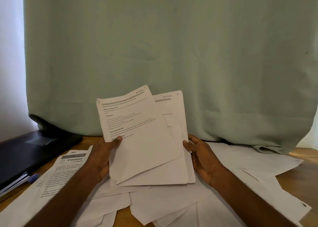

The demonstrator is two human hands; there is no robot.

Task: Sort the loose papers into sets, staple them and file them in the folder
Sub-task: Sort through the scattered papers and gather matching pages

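Observation:
I hold a fanned bunch of printed sheets upright over the table. The front sheet (136, 133), tilted left, is headed "SECTION 1"; my left hand (103, 158) pinches its lower left edge with the thumb on the print. Behind it stands a sheet headed "SECTION 2" (173, 111), which my right hand (201, 156) grips at its right edge. Many loose white papers (172, 204) lie scattered face down on the wooden table beneath. A printed sheet reading "Finalize" (68, 164) lies at the left, partly under my left forearm. No stapler is in view.
A dark folder (25, 156) lies at the left on the table, with a blue-tipped pen (33, 177) at its near edge. A pale green curtain (172, 54) hangs close behind the table. More loose sheets (254, 161) spread to the right, up to the table edge.

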